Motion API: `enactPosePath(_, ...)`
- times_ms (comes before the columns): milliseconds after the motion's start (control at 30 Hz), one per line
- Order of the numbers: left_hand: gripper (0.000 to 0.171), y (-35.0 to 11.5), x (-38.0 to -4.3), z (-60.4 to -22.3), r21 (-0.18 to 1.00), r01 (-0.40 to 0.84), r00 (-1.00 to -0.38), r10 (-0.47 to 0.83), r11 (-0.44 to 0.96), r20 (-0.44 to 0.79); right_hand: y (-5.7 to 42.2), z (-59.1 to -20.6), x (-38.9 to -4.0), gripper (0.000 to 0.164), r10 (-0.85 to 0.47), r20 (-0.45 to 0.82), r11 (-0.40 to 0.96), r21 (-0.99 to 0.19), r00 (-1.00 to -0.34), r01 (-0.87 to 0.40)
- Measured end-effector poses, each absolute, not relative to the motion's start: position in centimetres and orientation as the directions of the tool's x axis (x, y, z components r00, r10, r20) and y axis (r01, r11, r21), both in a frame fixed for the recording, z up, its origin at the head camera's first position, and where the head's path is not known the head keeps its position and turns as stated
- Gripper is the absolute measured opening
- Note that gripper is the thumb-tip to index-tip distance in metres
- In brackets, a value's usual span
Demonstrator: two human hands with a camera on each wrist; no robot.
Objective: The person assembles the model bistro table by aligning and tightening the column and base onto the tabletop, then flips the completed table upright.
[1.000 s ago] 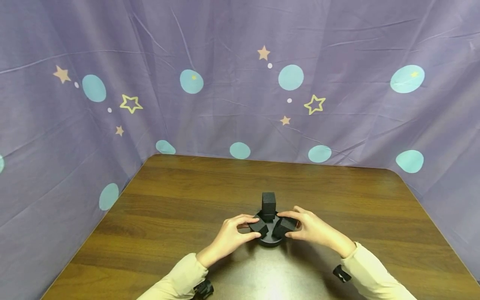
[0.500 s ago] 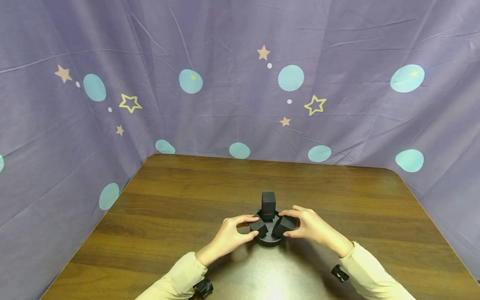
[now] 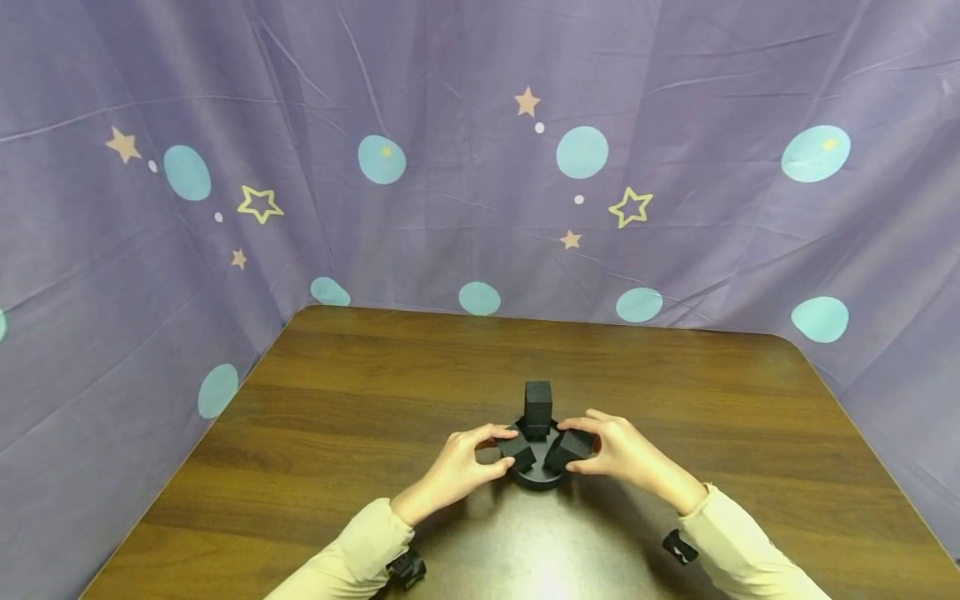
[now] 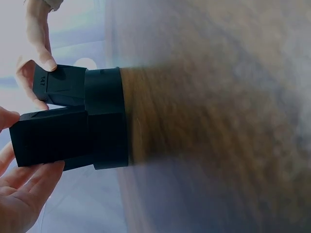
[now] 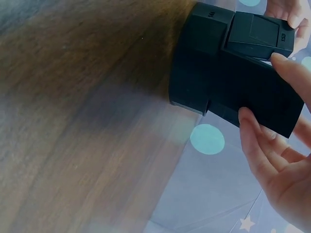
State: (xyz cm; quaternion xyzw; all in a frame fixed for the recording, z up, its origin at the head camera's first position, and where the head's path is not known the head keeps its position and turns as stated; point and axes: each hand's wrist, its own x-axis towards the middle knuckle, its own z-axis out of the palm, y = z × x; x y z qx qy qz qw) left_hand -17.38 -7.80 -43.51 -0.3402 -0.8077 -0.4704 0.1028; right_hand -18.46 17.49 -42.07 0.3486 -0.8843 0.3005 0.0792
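A round black base (image 3: 538, 482) stands on the table, with three black blocks rising from its rim. My left hand (image 3: 459, 468) pinches the left block (image 3: 517, 452) between thumb and fingers. On the other side my right hand (image 3: 621, 452) holds the right block (image 3: 570, 450) the same way. The back block (image 3: 537, 404) stands upright with no hand on it. Seen in the left wrist view, the left block (image 4: 48, 138) leans outward from the base (image 4: 109, 141). Small raised digits mark the far block (image 5: 262, 36) in the right wrist view.
The brown wooden table (image 3: 360, 375) reaches back to a purple curtain (image 3: 465, 225) printed with stars and blue spots, which also hangs along the left and right sides. Black straps (image 3: 680, 547) sit at both wrists, beside cream sleeves.
Both hands stay at their blocks on the base. The left thumb has slid slightly left along its block, and the right thumb shifted a little left early on.
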Motion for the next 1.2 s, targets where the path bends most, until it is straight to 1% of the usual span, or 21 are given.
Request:
enactPosePath(100,0.038,-8.1,-17.6,-44.1,0.709,0.619,-0.764,0.464,0.336,0.448,17.6,-42.1,-18.3,0.055,-0.553,0.305,0.578,-0.53,-0.775,-0.621)
enactPosePath(200,0.05,-8.3,-17.4,-44.2,0.747,0.562,-0.801,0.461,0.356,0.382,17.7,-42.4,-18.0,0.061,-0.527,0.263,0.582,-0.581,-0.808,-0.569)
enactPosePath(267,0.056,-8.4,-17.3,-44.2,0.776,0.505,-0.832,0.453,0.378,0.321,17.7,-42.7,-17.9,0.061,-0.505,0.242,0.585,-0.61,-0.828,-0.535)
enactPosePath(333,0.057,-8.4,-17.2,-44.2,0.797,0.454,-0.854,0.451,0.398,0.261,17.7,-43.0,-17.8,0.058,-0.484,0.212,0.577,-0.652,-0.849,-0.492)
enactPosePath(433,0.053,-8.2,-17.3,-44.3,0.814,0.402,-0.868,0.457,0.42,0.192,17.7,-43.5,-17.7,0.051,-0.452,0.169,0.561,-0.71,-0.876,-0.426)
enactPosePath(500,0.049,-8.0,-17.4,-44.4,0.808,0.394,-0.871,0.457,0.437,0.178,17.7,-43.6,-17.7,0.048,-0.431,0.147,0.544,-0.745,-0.89,-0.386)
enactPosePath(700,0.033,-7.8,-17.6,-44.3,0.792,0.407,-0.877,0.436,0.455,0.2,17.6,-43.7,-17.5,0.046,-0.355,0.121,0.545,-0.779,-0.927,-0.311)
enactPosePath(767,0.029,-7.9,-17.7,-44.1,0.797,0.401,-0.885,0.415,0.451,0.211,17.5,-43.4,-17.4,0.042,-0.326,0.111,0.541,-0.792,-0.939,-0.282)
enactPosePath(900,0.025,-7.9,-18.1,-43.4,0.841,0.345,-0.91,0.368,0.417,0.191,17.3,-42.6,-17.3,0.036,-0.273,0.111,0.494,-0.836,-0.956,-0.238)
enactPosePath(1067,0.024,-7.8,-18.5,-42.9,0.903,0.218,-0.942,0.322,0.369,0.095,17.0,-42.1,-17.5,0.041,-0.204,0.098,0.496,-0.847,-0.974,-0.19)
enactPosePath(1200,0.027,-7.6,-18.8,-42.7,0.929,0.155,-0.951,0.304,0.336,0.049,16.9,-42.1,-17.7,0.046,-0.182,0.09,0.516,-0.839,-0.979,-0.173)
